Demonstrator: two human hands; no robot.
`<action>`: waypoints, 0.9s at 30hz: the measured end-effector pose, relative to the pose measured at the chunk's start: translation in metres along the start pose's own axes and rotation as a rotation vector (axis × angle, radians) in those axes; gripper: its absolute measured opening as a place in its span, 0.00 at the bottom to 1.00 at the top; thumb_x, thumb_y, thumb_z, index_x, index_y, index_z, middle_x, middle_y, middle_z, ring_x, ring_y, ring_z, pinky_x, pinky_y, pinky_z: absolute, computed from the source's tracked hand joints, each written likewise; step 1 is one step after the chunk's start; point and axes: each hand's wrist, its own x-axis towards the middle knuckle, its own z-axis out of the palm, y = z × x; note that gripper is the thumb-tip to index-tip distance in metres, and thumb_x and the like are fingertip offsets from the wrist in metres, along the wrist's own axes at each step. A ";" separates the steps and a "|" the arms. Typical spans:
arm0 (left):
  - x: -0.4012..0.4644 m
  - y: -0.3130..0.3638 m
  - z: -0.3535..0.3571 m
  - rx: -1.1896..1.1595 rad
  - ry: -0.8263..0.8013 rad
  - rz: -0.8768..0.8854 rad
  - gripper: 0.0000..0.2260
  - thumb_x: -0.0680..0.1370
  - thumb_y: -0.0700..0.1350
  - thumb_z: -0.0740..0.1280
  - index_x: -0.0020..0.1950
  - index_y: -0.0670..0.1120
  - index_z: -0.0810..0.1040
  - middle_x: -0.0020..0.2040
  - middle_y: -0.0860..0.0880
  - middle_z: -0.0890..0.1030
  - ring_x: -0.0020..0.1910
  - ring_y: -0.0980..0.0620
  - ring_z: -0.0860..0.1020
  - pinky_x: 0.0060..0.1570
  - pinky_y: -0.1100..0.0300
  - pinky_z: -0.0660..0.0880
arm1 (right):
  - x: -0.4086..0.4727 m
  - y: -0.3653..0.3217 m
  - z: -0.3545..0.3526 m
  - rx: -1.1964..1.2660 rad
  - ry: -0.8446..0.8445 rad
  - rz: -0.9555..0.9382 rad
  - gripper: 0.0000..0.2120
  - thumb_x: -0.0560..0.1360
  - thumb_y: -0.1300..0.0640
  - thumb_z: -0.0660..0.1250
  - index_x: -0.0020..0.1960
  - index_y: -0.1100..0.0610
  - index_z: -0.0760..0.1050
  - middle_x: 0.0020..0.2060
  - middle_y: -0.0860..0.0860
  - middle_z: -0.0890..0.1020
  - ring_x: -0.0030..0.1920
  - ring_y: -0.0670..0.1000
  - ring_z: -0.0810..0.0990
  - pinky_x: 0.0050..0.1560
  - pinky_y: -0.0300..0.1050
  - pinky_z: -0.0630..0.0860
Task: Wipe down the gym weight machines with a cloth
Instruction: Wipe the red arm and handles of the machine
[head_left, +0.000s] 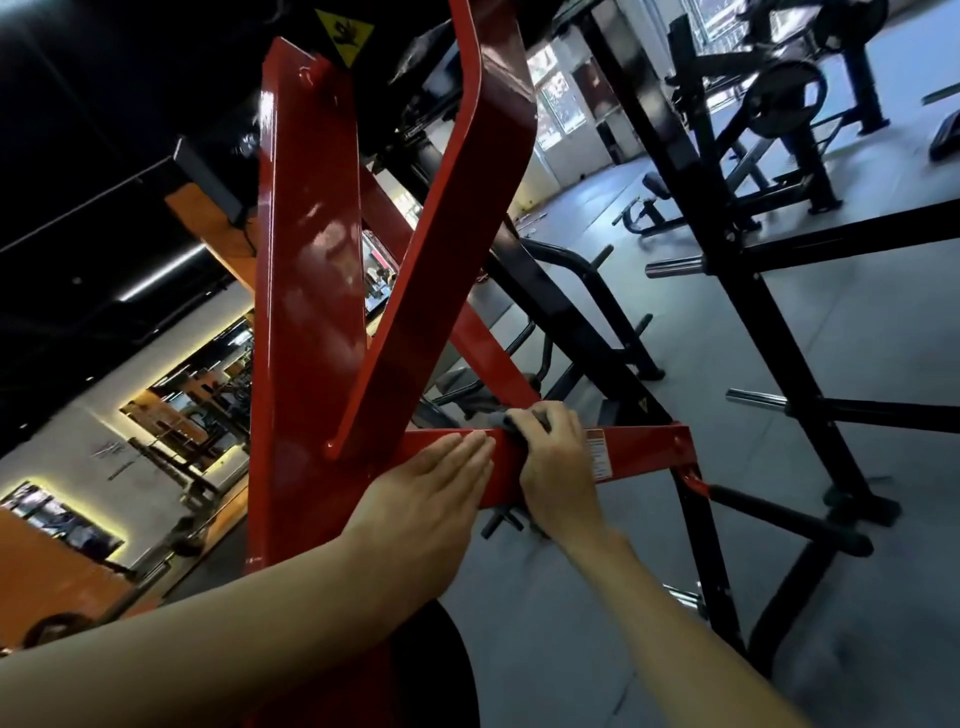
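- Where the red frame fills the centre of the frame, its horizontal bar runs right at lower centre; both hands are on this bar.
- Right hand: fingers curled over the top edge of the bar, gripping a dark cloth. The cloth is bunched under the fingertips on top of the bar, and only a small part shows above the knuckles.
- Left hand: fingers straight and pressed together, lying flat on the front face of the bar, just left of the right hand. It holds nothing.
- Both forearms enter from the lower edge, the left from the lower left, the right from the lower right.
- A white label is stuck to the bar just right of the right hand.
- Two red uprights rise from the bar area in a V shape toward the top centre. A yellow warning sticker sits at upper centre, above the left upright.
- A black rack stands on the right, with chrome pegs projecting left from its posts.
- The floor at right is grey matting.
- A black bench machine with a weight plate stands at upper right.
- Lit wall mirrors show at centre left.
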 end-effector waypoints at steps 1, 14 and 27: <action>0.001 -0.001 0.000 -0.013 -0.001 0.002 0.30 0.86 0.48 0.46 0.77 0.33 0.33 0.79 0.34 0.32 0.79 0.38 0.32 0.79 0.43 0.36 | 0.000 0.006 0.001 -0.013 0.008 -0.018 0.18 0.83 0.52 0.53 0.63 0.55 0.78 0.56 0.56 0.76 0.57 0.56 0.75 0.57 0.54 0.78; 0.019 -0.004 0.001 -0.025 -0.012 -0.019 0.29 0.86 0.49 0.44 0.79 0.36 0.32 0.80 0.38 0.32 0.80 0.42 0.33 0.79 0.45 0.38 | -0.004 0.041 0.017 0.140 0.078 0.447 0.18 0.81 0.69 0.57 0.66 0.60 0.78 0.63 0.57 0.77 0.65 0.60 0.74 0.66 0.57 0.73; 0.093 0.006 -0.006 -0.029 -0.055 -0.043 0.39 0.83 0.67 0.42 0.80 0.39 0.32 0.80 0.39 0.31 0.79 0.42 0.31 0.78 0.46 0.34 | -0.009 0.063 0.006 0.336 -0.029 0.558 0.21 0.86 0.63 0.50 0.75 0.55 0.71 0.75 0.51 0.68 0.76 0.51 0.66 0.72 0.32 0.59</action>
